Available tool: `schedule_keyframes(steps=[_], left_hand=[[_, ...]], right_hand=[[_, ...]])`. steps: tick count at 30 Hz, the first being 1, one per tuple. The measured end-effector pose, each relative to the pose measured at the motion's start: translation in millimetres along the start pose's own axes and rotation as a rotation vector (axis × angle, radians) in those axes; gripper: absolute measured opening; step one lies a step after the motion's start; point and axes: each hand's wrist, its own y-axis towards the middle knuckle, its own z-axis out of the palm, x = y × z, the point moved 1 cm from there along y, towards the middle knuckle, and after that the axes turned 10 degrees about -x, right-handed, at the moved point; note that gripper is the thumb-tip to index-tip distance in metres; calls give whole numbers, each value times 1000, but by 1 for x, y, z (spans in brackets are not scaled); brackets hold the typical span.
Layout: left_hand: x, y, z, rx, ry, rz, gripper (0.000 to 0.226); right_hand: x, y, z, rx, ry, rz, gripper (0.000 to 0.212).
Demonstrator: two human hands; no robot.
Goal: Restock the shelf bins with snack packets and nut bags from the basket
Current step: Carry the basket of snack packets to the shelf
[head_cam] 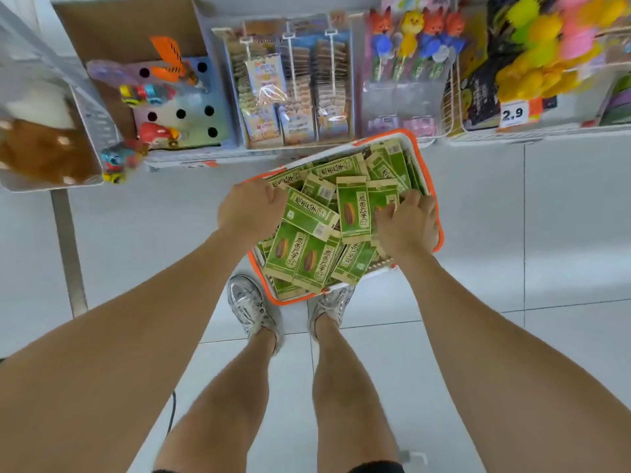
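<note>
Nearest the camera, two bare forearms reach down past a pair of silver sneakers (252,307) on the pale tiled floor (512,268). Just beyond the toes sits the orange-rimmed basket (440,230), heaped with green seed packets (309,213). The left hand (247,211) rests at the basket's left edge, fingers curled over the rim and the nearest packets; whether it actually grips one I cannot tell. The right hand (408,223) lies on the pile at the right side, fingers spread and pressing into the packets, apparently gathering rather than clamped. The hands are well apart, with the pile between them. These flat bags look light, crinkly and somewhat slick, so they would likely slide; pinching several by their edges as a stack seems safest. Farther off, the shelf bins (300,97) hold hanging snack packs, just behind the basket.
</note>
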Motion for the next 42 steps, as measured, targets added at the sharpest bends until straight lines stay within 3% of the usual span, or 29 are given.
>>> schedule_keyframes(steps=[3,8,15,21,25,28,34,37,40,42], left_hand=[[19,18,51,-15,-3,-63,54],[43,44,112,-3,48,-251,98],[60,51,141,93,-100,-565,146],[70,53,143,138,-162,-629,148],[69,53,143,157,-273,-703,141],[71,48,143,146,-317,-678,136],[84,36,131,203,-312,-630,149],[90,28,117,170,-242,-589,148],[107,24,93,101,-184,-549,150],[119,23,70,86,-140,-527,151]], right_hand=[[-16,33,41,-83,-11,4,52],[-36,84,87,-76,1,65,74],[-34,116,111,-48,-115,155,105],[-28,130,109,-58,-445,126,113],[-33,142,110,32,-132,254,131],[-34,142,113,24,-1,313,109],[-42,138,102,15,198,414,84],[-44,113,95,120,251,403,95],[-35,71,88,161,240,321,125],[-23,46,80,161,239,291,134]])
